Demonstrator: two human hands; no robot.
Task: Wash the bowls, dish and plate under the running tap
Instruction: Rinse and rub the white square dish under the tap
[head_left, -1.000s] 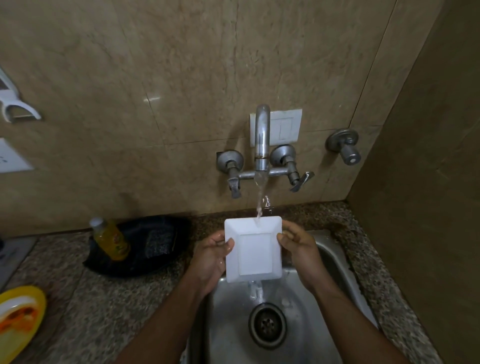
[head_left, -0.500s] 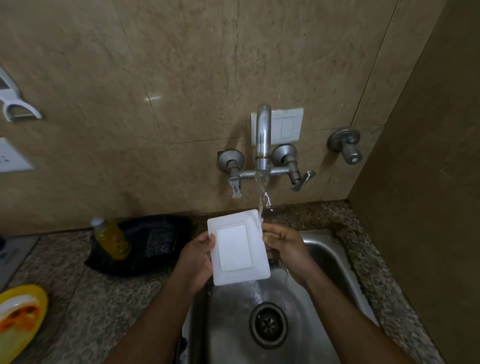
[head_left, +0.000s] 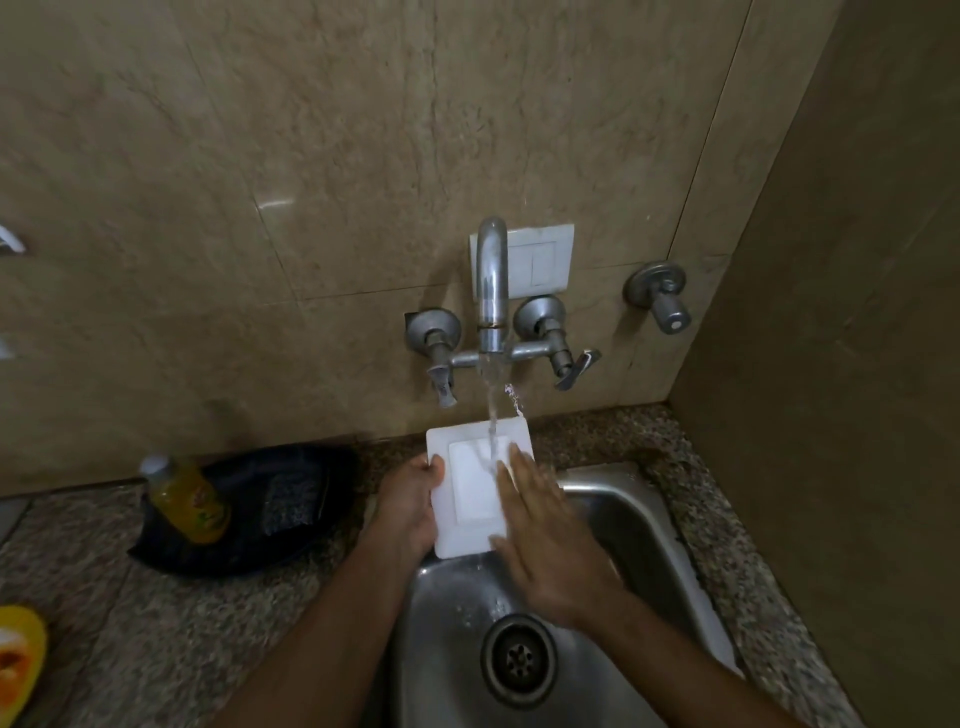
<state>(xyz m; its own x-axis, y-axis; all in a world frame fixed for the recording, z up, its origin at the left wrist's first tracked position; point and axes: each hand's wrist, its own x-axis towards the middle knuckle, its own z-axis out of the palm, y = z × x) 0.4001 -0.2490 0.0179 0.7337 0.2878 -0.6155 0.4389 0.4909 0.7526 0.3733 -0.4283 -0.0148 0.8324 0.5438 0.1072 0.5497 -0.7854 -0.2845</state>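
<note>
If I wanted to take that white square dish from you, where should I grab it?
Pinch the white square dish by its broad flat rim, probably the bare far edge near the wall. The left hand grips the left rim, and the right hand lies flat across the right side.

Single head view — looking steeply down, close over sink (head_left: 649, 519)

One dish (head_left: 470, 486), two hands (head_left: 410, 499), one bottle (head_left: 187, 496)
</note>
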